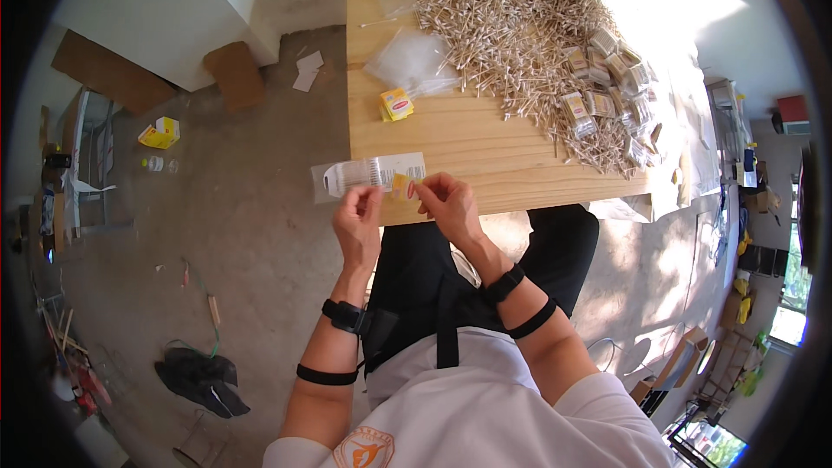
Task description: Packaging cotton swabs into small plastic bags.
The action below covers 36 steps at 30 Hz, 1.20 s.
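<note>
At the table's near edge, my right hand (449,204) is closed, pinching a small yellow card (402,186) with a red mark between thumb and fingers. Just left of it, my left hand (357,215) has its fingertips pressed together at the lower edge of a clear plastic bag (347,175). This bag has a white strip with a hole and dark printed lines, and its left end sticks out past the table's side. Part of the bag is hidden behind the yellow card and my fingers.
A stack of yellow cards (397,105) sits beside loose clear bags (414,61) on the wooden table (494,143). Farther back spreads a big heap of cotton swabs (511,26). Several filled swab packs (611,78) lie at its right. A yellow box (161,133) stands on the floor.
</note>
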Each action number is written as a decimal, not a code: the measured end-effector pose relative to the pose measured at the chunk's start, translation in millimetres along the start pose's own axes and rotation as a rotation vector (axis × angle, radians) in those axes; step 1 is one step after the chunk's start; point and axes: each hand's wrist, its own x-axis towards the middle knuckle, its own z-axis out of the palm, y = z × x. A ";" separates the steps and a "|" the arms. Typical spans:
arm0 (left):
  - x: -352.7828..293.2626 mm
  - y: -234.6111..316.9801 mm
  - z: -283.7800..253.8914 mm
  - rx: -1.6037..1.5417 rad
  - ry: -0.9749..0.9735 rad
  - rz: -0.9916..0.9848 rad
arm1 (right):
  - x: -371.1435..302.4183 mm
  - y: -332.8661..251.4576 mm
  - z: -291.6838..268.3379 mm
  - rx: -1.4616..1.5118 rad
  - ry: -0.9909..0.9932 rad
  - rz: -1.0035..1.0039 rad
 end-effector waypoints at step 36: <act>33.1 -55.6 -19.8 -0.500 0.249 -0.432 | 47.6 10.9 49.0 -0.225 0.050 -0.023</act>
